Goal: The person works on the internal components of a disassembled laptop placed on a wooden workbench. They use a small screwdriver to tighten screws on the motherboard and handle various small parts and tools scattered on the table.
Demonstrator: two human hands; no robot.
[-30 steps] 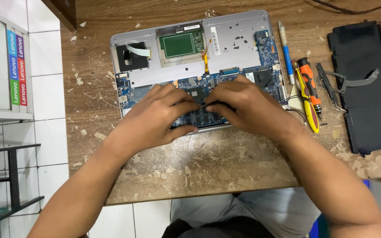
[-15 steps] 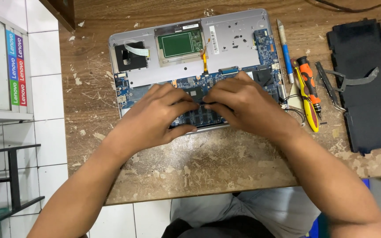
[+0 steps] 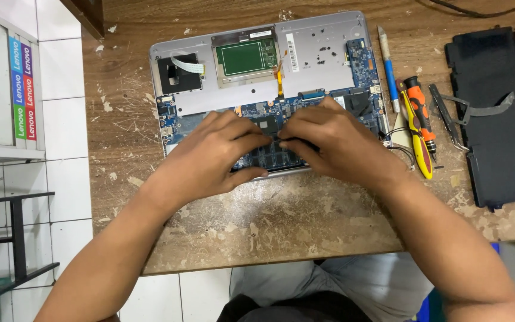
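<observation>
1. Two hands, left hand (image 3: 213, 155) and right hand (image 3: 335, 143), rest curled on the opened laptop (image 3: 323, 56)'s blue circuit board (image 3: 362, 59); whether they grip anything, I cannot tell.
2. An orange screwdriver (image 3: 419, 113) lies right of the laptop.

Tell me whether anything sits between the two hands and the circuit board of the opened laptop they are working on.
Nothing visible does. The left hand and right hand already rest directly on the blue circuit board of the opened laptop, fingertips meeting near its middle. The screwdriver and other tools lie off to the right, clear of the hands.
</observation>
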